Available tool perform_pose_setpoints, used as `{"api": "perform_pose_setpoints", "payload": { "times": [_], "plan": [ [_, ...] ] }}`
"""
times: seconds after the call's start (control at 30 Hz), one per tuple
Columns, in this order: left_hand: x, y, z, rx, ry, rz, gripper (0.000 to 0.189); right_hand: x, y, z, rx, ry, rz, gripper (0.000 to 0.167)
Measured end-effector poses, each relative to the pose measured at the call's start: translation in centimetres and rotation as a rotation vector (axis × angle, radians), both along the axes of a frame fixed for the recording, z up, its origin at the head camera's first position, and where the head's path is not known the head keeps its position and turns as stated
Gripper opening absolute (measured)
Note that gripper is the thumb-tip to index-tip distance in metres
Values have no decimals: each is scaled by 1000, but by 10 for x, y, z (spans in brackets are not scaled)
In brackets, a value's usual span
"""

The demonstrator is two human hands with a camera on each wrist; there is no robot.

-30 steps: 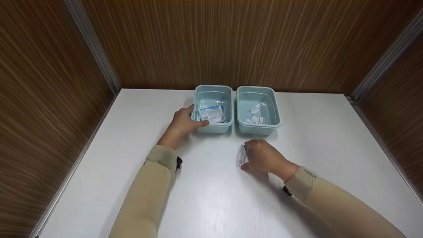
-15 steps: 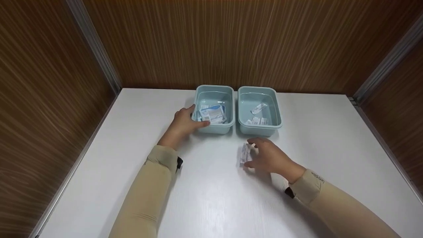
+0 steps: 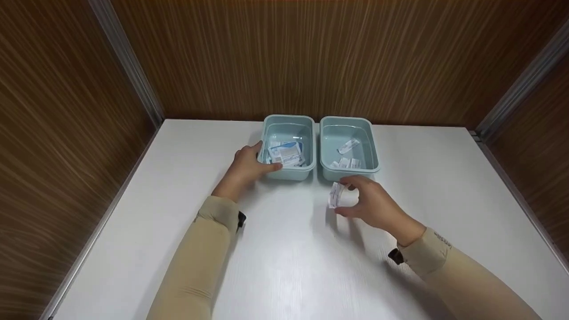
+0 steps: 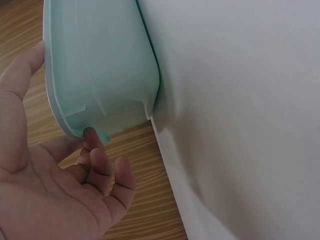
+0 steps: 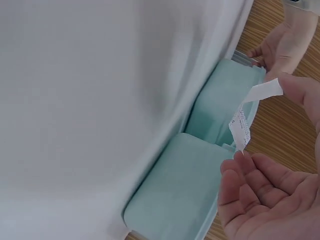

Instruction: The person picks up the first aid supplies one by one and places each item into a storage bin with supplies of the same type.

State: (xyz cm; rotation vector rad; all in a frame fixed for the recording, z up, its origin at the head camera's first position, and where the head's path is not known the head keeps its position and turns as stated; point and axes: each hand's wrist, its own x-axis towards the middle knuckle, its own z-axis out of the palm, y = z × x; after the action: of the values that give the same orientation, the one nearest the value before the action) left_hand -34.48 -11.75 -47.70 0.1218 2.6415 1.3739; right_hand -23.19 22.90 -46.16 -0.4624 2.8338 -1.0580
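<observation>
Two light blue plastic tubs stand side by side in the head view. My left hand (image 3: 246, 166) holds the near left corner of the left tub (image 3: 289, 174), thumb and fingers at its rim, as the left wrist view shows. Blue and white packets (image 3: 286, 153) lie inside that tub. My right hand (image 3: 380, 204) pinches a small white printed strip packet (image 3: 335, 195) by its ends between thumb and fingertips, just off the table. In the right wrist view the strip packet (image 5: 241, 131) is bent. The right tub (image 3: 349, 175) is just beyond this hand.
Several small white strip packets (image 3: 348, 146) lie in the right tub. Both tubs stand on a white table (image 3: 284, 266) near its back edge. Wood-grain panels (image 3: 284, 58) rise behind and at both sides.
My right hand has lifted the strip packet off the table and moved it slightly right and toward the right tub; the strip is now bent. My left hand stays at the left tub.
</observation>
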Motion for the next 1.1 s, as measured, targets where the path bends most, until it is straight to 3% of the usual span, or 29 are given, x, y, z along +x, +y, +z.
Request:
{"api": "perform_pose_setpoints", "payload": {
  "times": [0.43, 0.8, 1.1],
  "plan": [
    [1, 0, 0, 0, -42, 24, 108, -3, 9, 22, -9, 92, -63, 68],
    [3, 0, 2, -17, -41, 17, 109, -11, 16, 31, -68, 154, -110, 61],
    [7, -3, 2, -39, -42, 20, 111, -24, 22, 43, -82, 137, -177, 64]
  ]
}}
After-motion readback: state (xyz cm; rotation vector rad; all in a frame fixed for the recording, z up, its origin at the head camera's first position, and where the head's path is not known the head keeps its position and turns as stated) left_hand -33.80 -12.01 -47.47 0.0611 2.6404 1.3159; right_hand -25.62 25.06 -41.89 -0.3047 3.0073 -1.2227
